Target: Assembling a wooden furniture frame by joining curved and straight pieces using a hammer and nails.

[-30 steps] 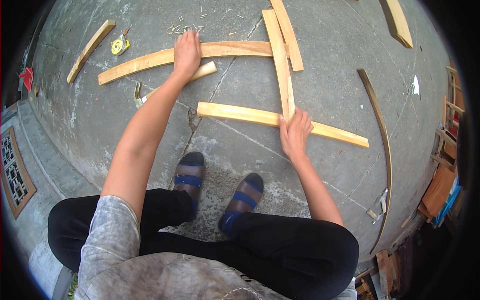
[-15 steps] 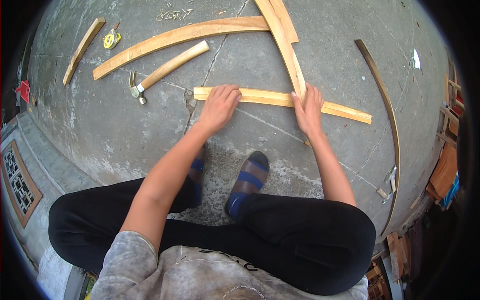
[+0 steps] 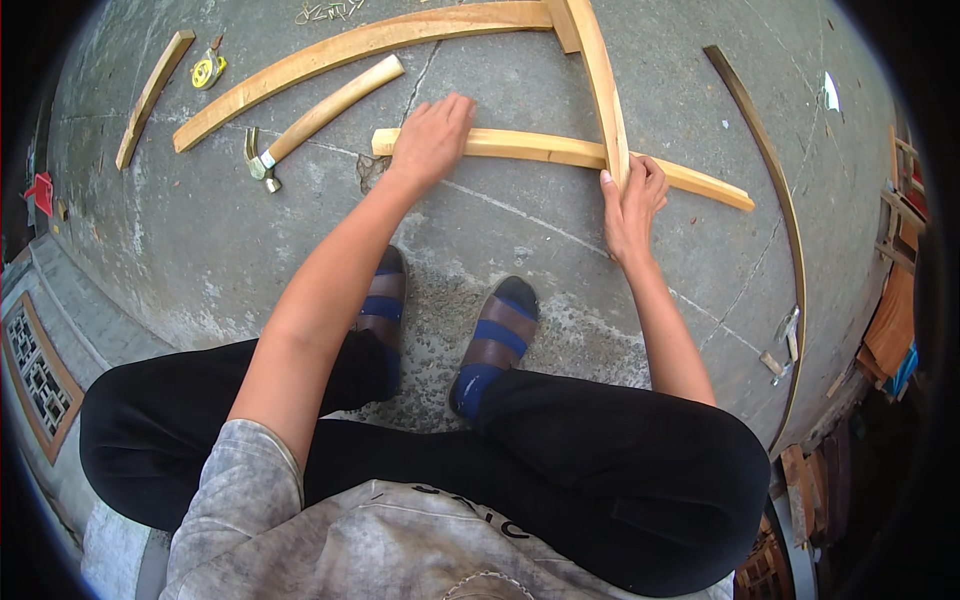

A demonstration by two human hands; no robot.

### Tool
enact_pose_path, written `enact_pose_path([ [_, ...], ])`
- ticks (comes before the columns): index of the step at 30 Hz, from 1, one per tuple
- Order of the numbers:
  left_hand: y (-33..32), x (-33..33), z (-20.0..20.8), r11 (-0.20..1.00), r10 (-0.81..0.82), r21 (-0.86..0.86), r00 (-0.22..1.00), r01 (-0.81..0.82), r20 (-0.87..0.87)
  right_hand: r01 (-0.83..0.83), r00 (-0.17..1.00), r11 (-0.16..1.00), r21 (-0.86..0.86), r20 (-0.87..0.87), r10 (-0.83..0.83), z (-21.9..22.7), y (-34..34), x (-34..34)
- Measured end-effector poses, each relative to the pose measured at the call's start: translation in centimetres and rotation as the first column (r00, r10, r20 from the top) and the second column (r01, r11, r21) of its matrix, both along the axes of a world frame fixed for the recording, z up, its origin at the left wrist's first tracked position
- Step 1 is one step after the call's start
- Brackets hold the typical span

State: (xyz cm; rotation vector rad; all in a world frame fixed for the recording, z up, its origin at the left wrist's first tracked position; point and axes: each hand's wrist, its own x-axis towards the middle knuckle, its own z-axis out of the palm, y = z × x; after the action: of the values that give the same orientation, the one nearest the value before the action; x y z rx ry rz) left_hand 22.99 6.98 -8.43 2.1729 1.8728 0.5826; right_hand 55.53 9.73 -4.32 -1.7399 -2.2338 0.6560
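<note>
My left hand (image 3: 433, 140) is closed over a pale wooden strip (image 3: 540, 147) near its left end. This strip runs crosswise in front of me. My right hand (image 3: 635, 205) grips the place where a longer wooden piece (image 3: 598, 75) meets the strip, its thumb by the near end of that piece and its fingers over the strip. The longer piece reaches away from me, and its far end leaves the picture. A curved-looking wooden length (image 3: 350, 42) meets it further off. Left of my left hand lies a claw hammer (image 3: 330, 112) with a wooden handle.
A yellow tape measure (image 3: 208, 70) and a short wooden piece (image 3: 153, 100) lie at the far left. Several loose nails (image 3: 330, 11) are at the top. A long dark strip (image 3: 768, 175) lies on the right, with small metal things (image 3: 790, 335) beside it. Scrap wood (image 3: 890, 315) is piled at the right edge.
Both hands have pushed the crosswise strip a little away from me, and it now shows a different face. The longer piece has shifted with it. The whole view has also moved slightly.
</note>
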Motion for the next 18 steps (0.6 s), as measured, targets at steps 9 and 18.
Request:
enact_pose_path([
  [9, 1.3, 0.1, 0.5, 0.989, 0.136, -0.062, 0.99, -0.135, 0.023, 0.065, 0.998, 0.998, 0.008, -0.026, -0.064, 0.2, 0.5, -0.3],
  [18, -2.7, -2.1, 0.6, 0.972, 0.219, -0.09, 0.976, -0.217, 0.015, 0.003, 0.992, 0.985, -0.175, -0.125, -0.026, 0.8, 0.8, -5.1],
])
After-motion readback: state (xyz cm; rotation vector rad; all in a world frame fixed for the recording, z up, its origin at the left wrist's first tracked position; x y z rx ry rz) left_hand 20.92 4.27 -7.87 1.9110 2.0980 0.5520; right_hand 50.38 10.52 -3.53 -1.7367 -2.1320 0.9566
